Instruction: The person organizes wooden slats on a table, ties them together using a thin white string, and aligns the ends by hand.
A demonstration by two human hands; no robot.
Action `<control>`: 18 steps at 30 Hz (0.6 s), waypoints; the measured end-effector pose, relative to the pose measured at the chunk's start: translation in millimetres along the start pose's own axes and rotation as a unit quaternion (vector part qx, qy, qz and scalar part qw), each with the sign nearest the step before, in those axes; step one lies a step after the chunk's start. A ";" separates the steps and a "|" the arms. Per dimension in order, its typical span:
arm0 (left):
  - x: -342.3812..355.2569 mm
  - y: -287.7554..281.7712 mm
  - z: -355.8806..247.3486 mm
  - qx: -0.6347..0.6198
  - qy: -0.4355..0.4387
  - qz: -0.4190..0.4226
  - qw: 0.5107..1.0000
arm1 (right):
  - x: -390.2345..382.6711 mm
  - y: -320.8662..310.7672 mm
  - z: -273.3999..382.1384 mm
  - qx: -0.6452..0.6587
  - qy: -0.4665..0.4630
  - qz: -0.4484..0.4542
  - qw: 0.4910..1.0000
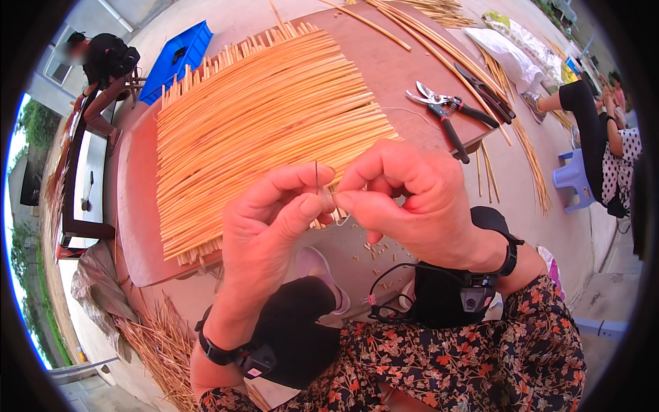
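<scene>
My left hand [264, 223] is closed, its thumb and forefinger pinching a thin dark needle [316, 176] that points upward. Close against those fingertips, my right hand [412, 196] pinches a pale thread, whose loose loop [343, 221] shows just below. The fingers hide the needle's lower end, so I cannot tell whether the thread passes through it. Both hands are raised over the near edge of a mat [268, 130] of yellow reed stalks laid side by side. Pruning shears [449, 110] with black and red handles lie spread on the table to the right.
The brown table [141, 220] also bears a second dark-handled tool [487, 93] and long loose stalks [432, 44]. A blue crate [177, 62] stands beyond its far left corner. Stalks litter the floor [158, 343] at lower left. One person bends at far left; another sits at right by a stool [575, 182].
</scene>
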State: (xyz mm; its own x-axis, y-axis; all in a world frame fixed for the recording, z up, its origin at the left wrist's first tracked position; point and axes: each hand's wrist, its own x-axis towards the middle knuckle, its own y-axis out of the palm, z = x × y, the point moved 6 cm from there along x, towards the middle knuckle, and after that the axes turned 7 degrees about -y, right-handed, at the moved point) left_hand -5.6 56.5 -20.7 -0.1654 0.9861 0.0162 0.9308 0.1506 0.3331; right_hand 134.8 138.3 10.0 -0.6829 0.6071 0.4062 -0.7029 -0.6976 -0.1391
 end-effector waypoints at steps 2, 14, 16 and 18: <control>0.1 0.7 -2.5 0.018 0.015 -0.001 1.000 | 0.1 0.4 -0.5 -0.019 -0.020 0.004 1.000; -1.2 8.0 -21.3 0.236 0.142 -0.044 0.960 | 2.9 6.0 3.7 0.028 0.060 0.031 0.997; -0.6 6.5 -20.8 0.233 0.125 -0.053 0.963 | 3.2 6.1 2.6 0.059 0.109 0.013 0.992; 1.4 4.8 -15.6 0.199 0.105 -0.040 0.974 | 3.8 6.0 1.3 0.056 0.107 0.009 0.993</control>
State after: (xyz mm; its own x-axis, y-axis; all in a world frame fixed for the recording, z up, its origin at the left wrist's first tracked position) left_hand -6.5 57.5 -4.4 -0.2658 0.9407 0.2109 0.9581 0.2820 -0.0504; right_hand 128.2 136.0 11.8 -0.7309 0.6523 0.2009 -0.6713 -0.7401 -0.0396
